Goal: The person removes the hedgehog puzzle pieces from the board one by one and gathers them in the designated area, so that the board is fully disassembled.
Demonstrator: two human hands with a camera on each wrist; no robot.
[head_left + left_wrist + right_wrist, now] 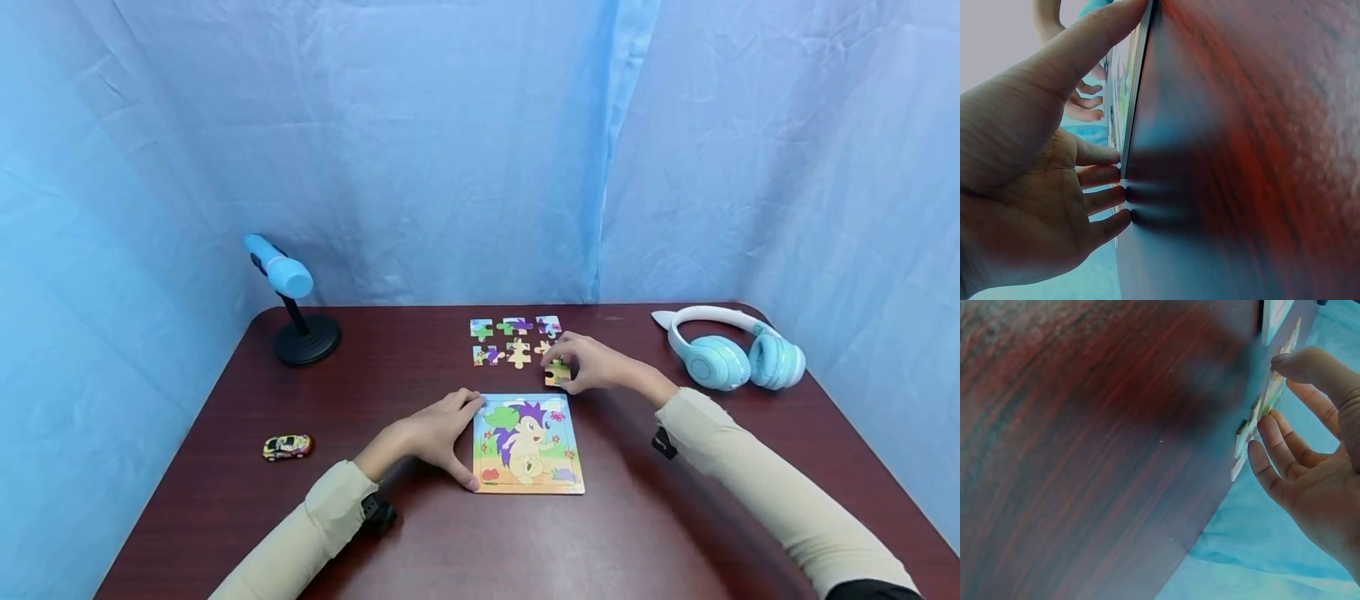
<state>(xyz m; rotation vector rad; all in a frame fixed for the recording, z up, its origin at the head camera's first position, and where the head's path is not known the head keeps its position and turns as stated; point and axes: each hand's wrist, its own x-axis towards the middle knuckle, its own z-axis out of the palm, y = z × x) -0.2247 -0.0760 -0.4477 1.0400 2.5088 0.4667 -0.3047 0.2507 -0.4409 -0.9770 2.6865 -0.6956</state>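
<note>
Bare right hand (pixel 1322 481) over red-brown wood-grained surface (pixel 1104 462), pinching thin yellow-green jigsaw piece (pixel 1274 392); light-blue creased cloth (pixel 1247 534) beyond surface.

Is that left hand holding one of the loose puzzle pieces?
No, the left hand rests at the left edge of the puzzle board.

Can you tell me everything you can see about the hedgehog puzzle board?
The puzzle board is thin, flat and nearly square. It shows a cream hedgehog with purple spines and a green leaf on its back, and small red flowers around it. Its top is blue and its bottom orange. I can't tell what it's made of. It lies flat, picture up, on the dark reddish-brown table. The left hand touches its left side, thumb near the bottom corner, fingertips near the top.
</note>
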